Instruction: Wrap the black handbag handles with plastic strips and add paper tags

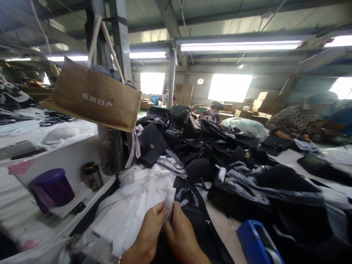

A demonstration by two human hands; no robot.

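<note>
Down at the near edge of the counter (224,225), the left hand (150,234) and right hand (183,238) each close their grip on one thin white sheet (169,201). It looks limp and flimsy, so thumbs pulling apart too hard could tear it. Beside it lie creased white sheets (132,205) and smooth black handbags (198,146) with small metal clasps.

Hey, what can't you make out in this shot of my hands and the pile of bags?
Head view throughout.
Left hand and right hand, pinching a white sheet: wrists cut by the bottom edge.
Blue plastic tool: cut off by the bottom edge.
Black bags: lower ones buried under the pile.
Jute bag: contents mostly hidden by its wall.
</note>
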